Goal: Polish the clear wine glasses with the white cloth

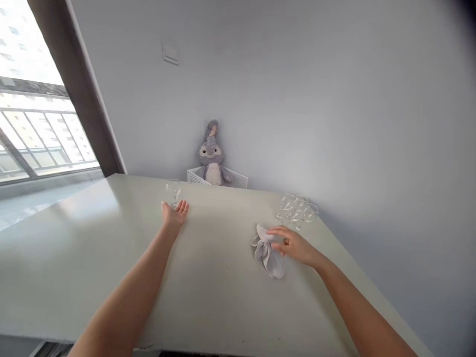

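Observation:
Toward the far left of the table stands a clear stemmed glass (173,187). My left hand (174,214) is just in front of its base, palm turned up and fingers apart; whether it touches the glass I cannot tell. A crumpled light grey cloth (270,262) lies on the right half of the table. Over its right edge hovers my right hand (292,244), thumb and fingers spread with nothing visible between them. Beyond that hand, several clear glasses (295,207) are grouped close together near the table's far right corner.
The pale table (208,287) meets a plain wall (353,124) on the right. Behind its far edge, a grey plush rabbit (213,161) sits in a white perforated basket (238,180). A window with railings (44,129) is at the left.

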The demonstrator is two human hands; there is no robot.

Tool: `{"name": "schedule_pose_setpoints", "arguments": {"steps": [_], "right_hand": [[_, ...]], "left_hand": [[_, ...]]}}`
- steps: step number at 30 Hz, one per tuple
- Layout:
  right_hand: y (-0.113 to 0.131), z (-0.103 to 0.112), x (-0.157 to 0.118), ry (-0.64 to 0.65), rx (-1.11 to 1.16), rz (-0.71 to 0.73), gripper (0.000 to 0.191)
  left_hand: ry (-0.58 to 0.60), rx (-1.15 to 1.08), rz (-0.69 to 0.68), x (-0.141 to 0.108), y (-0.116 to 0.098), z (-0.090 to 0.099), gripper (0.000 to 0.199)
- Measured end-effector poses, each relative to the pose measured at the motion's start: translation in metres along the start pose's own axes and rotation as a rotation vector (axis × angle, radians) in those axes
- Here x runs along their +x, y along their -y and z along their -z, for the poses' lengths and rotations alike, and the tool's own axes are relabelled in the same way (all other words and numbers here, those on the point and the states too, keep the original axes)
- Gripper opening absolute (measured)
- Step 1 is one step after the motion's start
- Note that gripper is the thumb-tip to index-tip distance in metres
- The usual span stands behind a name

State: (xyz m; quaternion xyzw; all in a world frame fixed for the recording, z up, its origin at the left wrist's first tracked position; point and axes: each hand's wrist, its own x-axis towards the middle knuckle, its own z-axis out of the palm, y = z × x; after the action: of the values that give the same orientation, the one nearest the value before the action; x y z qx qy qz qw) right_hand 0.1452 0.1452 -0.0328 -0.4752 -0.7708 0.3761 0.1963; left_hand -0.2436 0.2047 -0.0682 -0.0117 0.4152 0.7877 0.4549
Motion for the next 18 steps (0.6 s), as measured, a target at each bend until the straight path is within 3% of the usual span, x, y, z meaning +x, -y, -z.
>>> {"name": "schedule_pose_setpoints", "arguments": {"steps": [2,5,11,13,16,18], "right_hand": [[0.002,-0.005,0.0,-0.195,-0.125,0.018,0.026],[0.002,-0.022,0.004,-0.333,-0.292,0.042,0.026],[-0.003,-0.04,0.024,-0.555,-0.453,-0.101,0.035],[-0.01,-0.036,0.035,-0.537,-0.437,-0.183,0.035],[-0.019,-0.031,0.05,-0.337,-0.3,-0.268,0.027],[-0.021,-0.028,0.056,-0.261,-0.159,-0.242,0.031]], "left_hand": [[0.098,-0.037,0.092,0.012,-0.008,-0.005,0.054],[0.231,-0.149,0.204,0.029,-0.013,-0.012,0.053],[0.236,-0.228,0.225,0.048,-0.015,-0.018,0.041],[0.222,-0.228,0.207,0.047,-0.015,-0.018,0.035],[0.224,-0.21,0.217,0.039,-0.011,-0.016,0.027],[0.241,-0.199,0.231,0.029,-0.005,-0.016,0.025]]}}
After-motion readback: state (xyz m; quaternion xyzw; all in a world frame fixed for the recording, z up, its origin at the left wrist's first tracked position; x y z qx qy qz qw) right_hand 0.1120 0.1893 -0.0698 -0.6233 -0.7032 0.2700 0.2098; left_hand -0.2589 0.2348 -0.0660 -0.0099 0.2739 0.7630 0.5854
